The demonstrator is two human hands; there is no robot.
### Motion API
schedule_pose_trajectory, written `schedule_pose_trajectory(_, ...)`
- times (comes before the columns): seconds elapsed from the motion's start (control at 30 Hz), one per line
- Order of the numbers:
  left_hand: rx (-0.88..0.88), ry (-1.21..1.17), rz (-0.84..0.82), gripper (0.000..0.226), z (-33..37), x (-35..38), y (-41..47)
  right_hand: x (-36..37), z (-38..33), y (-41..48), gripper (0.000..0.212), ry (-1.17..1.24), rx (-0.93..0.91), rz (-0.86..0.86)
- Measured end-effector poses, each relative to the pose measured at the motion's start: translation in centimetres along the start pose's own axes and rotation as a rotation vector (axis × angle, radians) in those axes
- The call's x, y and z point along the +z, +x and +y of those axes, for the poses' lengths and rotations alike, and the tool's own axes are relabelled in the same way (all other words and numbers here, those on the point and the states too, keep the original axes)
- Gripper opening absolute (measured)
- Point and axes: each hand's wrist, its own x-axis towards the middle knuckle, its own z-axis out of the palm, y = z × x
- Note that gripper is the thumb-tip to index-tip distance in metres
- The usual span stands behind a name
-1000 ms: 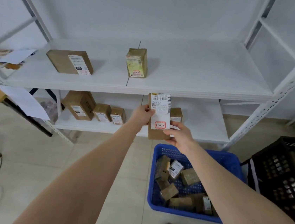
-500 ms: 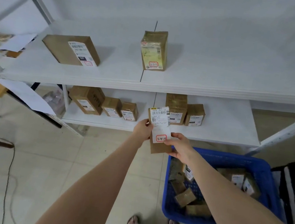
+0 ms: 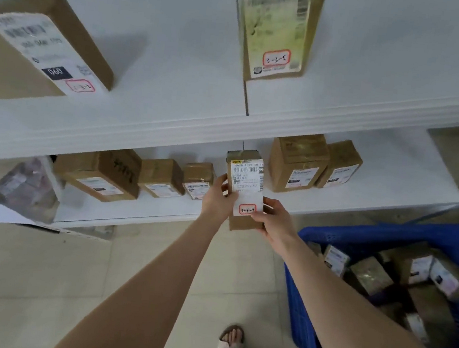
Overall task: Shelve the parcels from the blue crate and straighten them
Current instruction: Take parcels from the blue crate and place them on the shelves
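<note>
- The parcel [image 3: 245, 187] is held upright with both hands, its white label with a red-framed sticker turned to the camera
- The left hand [image 3: 217, 198] grips its left edge, with the fingers curled around the side
- The right hand [image 3: 273, 221] grips its lower right corner, with the thumb on the label
- Half a second ago the parcel was in front of the lower shelf [image 3: 132, 214] and partly below its edge; now its upper part is over the shelf board and only its bottom is past the front edge
- I cannot tell if it touches the board
- It is now in the gap between the row of three small boxes [image 3: 160, 177] on the left and the two boxes [image 3: 296, 164] on the right
- The view has come much closer to the shelves, so the flat box [image 3: 37, 46] and the upright box [image 3: 279, 28] on the upper shelf [image 3: 190, 83] look larger
- The blue crate [image 3: 330, 236] stands on the floor at the right, as before, with more parcels [image 3: 371, 276] inside
</note>
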Motion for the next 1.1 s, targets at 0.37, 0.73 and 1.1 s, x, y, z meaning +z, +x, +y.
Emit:
schedule_pose_trajectory(0.37,0.167,0.104,-0.057,0.051,-5.8,0.6,8.7,2.2,5.0,10.3,0.039,-0.200,-0.284,0.129)
schedule_pose_trajectory(0.73,0.185,-0.089,0.021,0.055,-11.8,6.5,9.3,-0.2,9.5,16.5,0.031,-0.366,-0.424,0.304)
schedule_pose_trajectory(1.1,0.236,-0.088,0.040,0.052,-13.1,6.7,11.1,0.1,11.0,19.0,0.025,-0.346,-0.487,0.298)
